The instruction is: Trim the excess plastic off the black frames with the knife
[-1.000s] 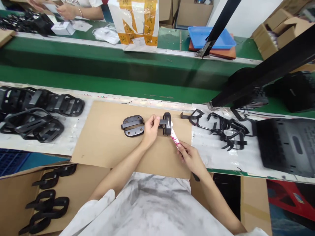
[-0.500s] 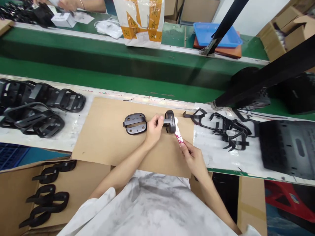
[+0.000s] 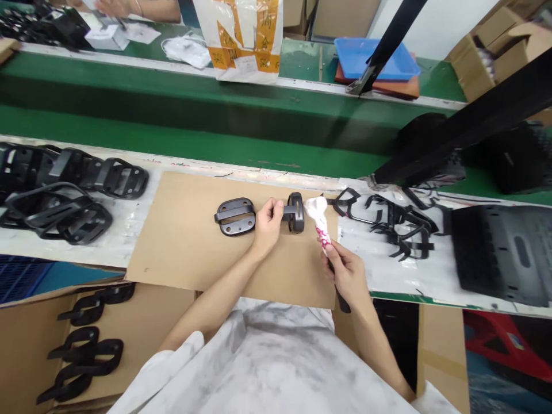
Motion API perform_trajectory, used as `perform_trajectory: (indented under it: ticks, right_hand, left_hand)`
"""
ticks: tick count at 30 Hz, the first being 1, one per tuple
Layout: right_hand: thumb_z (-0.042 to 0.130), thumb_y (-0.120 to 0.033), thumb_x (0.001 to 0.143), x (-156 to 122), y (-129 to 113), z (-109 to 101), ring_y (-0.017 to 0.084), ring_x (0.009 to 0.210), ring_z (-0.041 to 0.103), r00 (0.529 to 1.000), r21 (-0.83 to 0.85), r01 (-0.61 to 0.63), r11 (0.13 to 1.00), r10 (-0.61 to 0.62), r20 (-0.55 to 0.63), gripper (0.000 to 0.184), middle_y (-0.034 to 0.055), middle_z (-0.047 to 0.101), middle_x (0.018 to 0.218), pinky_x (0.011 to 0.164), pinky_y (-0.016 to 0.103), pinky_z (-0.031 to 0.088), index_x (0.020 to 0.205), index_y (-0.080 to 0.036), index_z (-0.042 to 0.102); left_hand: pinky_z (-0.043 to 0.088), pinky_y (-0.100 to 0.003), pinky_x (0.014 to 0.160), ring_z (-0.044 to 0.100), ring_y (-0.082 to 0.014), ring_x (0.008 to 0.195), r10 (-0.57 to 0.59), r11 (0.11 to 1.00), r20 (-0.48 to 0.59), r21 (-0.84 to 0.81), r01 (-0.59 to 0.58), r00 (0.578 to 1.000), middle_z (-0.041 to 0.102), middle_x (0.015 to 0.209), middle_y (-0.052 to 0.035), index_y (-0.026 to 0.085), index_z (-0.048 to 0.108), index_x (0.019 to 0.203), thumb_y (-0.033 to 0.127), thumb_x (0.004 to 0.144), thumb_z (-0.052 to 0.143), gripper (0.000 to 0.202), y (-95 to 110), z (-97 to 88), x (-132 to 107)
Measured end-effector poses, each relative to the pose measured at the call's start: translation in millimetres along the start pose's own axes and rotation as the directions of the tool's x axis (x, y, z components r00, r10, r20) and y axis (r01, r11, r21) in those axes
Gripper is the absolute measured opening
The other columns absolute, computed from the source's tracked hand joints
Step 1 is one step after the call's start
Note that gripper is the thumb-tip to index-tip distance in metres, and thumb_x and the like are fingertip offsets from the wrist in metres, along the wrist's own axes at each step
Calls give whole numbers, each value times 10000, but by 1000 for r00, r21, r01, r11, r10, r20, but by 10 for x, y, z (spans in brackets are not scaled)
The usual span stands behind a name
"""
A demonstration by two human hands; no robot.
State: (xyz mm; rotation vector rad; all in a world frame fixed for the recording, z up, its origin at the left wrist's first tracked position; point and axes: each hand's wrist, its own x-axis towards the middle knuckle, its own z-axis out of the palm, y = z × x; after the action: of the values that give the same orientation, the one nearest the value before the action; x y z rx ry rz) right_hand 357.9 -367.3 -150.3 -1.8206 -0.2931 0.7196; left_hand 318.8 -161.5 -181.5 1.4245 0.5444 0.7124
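Note:
My left hand (image 3: 268, 227) is closed around the strap end of a black pedal-like part (image 3: 295, 213), which stands on edge on the cardboard sheet (image 3: 194, 253). In my right hand (image 3: 345, 265) is a hammer (image 3: 321, 221) with a dark handle, its head and neck wrapped in white and pink material. The hammer's head is just right of the standing part, with a small gap between them. Another black pedal (image 3: 235, 217) with a strap across it lies flat, left of my left hand.
Several black pedals (image 3: 77, 213) are piled at the left. Loose black straps (image 3: 401, 224) and a dark slotted panel (image 3: 504, 253) lie at right. An open box (image 3: 159, 316) holds more pedals. A slanting black post (image 3: 466, 123) stands at right. Across the bench, another person's hand (image 3: 112, 7) shows.
The hammer's head has come away from the standing part, moving right, and my right hand has shifted slightly right and down. My left hand keeps its hold.

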Motion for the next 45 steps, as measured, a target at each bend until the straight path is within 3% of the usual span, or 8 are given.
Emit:
perform_trajectory:
  ticks: [8,13,18,27,33,37,42,45]
  right_hand:
    - [633,-605,934,-9,-14,-96,88,432,381,997,84,-15,996,9,72,410,-63,469,598,406,231,292,940,-195,651]
    - [753,-459,896,-41,-146,-97,72,428,313,966,166,246,955,-228,-120,299,-113,406,571,418,214,285,977,-243,564]
    - [758,-302,873,-96,-353,116,78,465,333,896,121,433,893,-411,-169,250,-134,358,555,514,223,374,1038,-238,581]
    - [732,-457,844,-27,-298,217,112,547,360,932,-220,302,927,-336,-134,257,-50,440,583,543,259,364,825,-200,727]
    - [738,-617,838,136,-253,257,91,492,315,992,69,99,993,-92,-89,437,-73,397,549,459,240,286,806,-204,597]
    - [746,-659,830,232,-271,266,65,405,244,1000,284,-27,958,22,19,476,-121,324,497,388,217,217,868,-227,547]
    - [588,-674,947,288,-215,73,85,424,346,999,154,43,987,-44,3,475,-97,434,579,387,203,283,1110,-227,586]
    - [574,-621,976,254,-142,-53,93,455,432,995,29,56,998,-58,78,444,-49,558,677,405,213,337,1149,-214,617]
  left_hand:
    - [314,-238,537,307,-91,538,-294,901,-15,-338,272,956,280,608,66,220,367,656,599,852,733,563,242,-34,87]
    - [338,-262,473,268,-84,418,-387,675,208,-600,429,898,203,478,64,224,256,565,585,945,600,627,727,-90,93]
    - [322,-283,470,208,-84,404,-345,691,272,-574,440,898,143,454,59,225,222,547,589,996,486,635,935,-80,21]
    - [497,-326,611,573,-169,598,-305,903,252,-231,363,918,526,655,-11,211,538,781,672,963,526,495,516,-259,4]
    - [389,-448,1152,548,-266,1345,54,937,284,316,-147,957,591,1406,-142,224,631,1210,439,1017,571,296,352,-329,-303]
    - [451,-367,921,618,-215,963,103,919,497,285,-274,861,667,985,-72,200,612,913,414,1017,569,242,263,-269,-293]
    - [310,-292,638,361,-139,632,22,994,220,102,-45,975,378,663,39,213,428,705,507,978,595,435,128,-179,60]
    - [267,-290,613,307,-128,608,-28,999,213,33,21,977,332,642,47,217,393,682,567,955,600,490,77,-153,222]
